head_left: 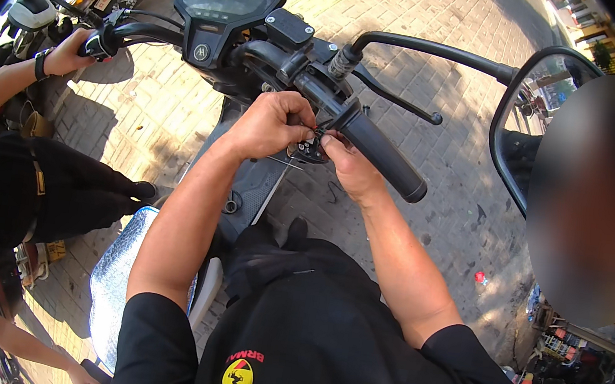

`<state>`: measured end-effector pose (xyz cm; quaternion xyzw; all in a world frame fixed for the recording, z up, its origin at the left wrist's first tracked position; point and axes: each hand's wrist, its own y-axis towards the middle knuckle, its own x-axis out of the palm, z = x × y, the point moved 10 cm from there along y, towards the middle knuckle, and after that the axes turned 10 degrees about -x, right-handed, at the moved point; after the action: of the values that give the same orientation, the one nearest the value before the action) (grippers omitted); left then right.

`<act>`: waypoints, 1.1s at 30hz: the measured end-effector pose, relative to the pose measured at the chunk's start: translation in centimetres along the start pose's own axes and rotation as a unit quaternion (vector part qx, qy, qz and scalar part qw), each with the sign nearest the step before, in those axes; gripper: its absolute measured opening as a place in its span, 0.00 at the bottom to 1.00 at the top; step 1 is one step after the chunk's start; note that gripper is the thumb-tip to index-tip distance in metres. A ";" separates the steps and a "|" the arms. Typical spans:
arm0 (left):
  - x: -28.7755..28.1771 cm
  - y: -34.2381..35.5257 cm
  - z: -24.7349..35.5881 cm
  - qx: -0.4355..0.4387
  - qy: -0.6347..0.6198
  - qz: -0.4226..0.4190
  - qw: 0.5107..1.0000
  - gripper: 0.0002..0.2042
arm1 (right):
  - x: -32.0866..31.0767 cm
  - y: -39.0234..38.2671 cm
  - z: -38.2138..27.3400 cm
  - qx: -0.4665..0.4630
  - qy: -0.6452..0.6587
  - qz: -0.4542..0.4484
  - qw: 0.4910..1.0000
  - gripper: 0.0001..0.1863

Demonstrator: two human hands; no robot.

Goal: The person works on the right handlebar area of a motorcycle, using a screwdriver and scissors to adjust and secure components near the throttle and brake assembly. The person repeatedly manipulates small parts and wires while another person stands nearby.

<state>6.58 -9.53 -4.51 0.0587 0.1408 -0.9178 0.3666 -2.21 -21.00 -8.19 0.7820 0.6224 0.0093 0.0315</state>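
Both my hands meet just under the right handlebar of a scooter, at a small black switch housing (311,150) with its inner parts and thin wires showing. My left hand (273,125) is closed, thumb and bent forefinger pinched together at the housing's upper left side. From the other side my right hand (357,171) grips the housing's edge between thumb and fingers. The black rubber grip (388,156) runs just above my right hand. Fingers hide part of the housing, and any small piece in the pinch is too small to name.
A brake lever (397,99), a fluid reservoir (290,30) and a mirror (509,133) on a long stem surround the handlebar. The dashboard (227,7) is at its middle. At left, another person's hand (69,52) holds the other grip. A silver seat cover (113,283) lies behind.
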 end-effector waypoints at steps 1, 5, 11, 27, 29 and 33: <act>0.0 0.0 0.3 -0.002 0.024 -0.007 1.000 0.06 | 0.1 0.0 0.0 -0.001 0.008 -0.001 1.000 0.07; -0.1 0.0 1.4 -0.010 0.123 -0.016 0.992 0.07 | 0.2 -0.2 0.5 0.021 0.019 -0.002 1.000 0.06; 0.2 0.0 2.3 -0.017 0.161 -0.024 0.987 0.06 | 0.3 -0.2 0.0 0.031 0.017 -0.010 0.999 0.07; 0.7 0.1 3.6 0.033 0.287 0.006 0.957 0.10 | -0.3 0.9 -2.4 -0.031 -0.023 0.014 0.999 0.04; 0.6 0.1 3.6 0.038 0.282 0.012 0.959 0.10 | -0.4 0.9 -2.4 -0.015 -0.022 0.016 1.000 0.03; 0.7 0.1 3.7 0.070 0.282 0.024 0.957 0.11 | -0.6 1.2 -3.0 -0.048 -0.078 0.002 0.996 0.04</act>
<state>6.14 -11.13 -1.11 0.3437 0.1720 -0.8628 0.3286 -1.31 -21.77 -5.10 0.7791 0.6154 -0.0219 0.1174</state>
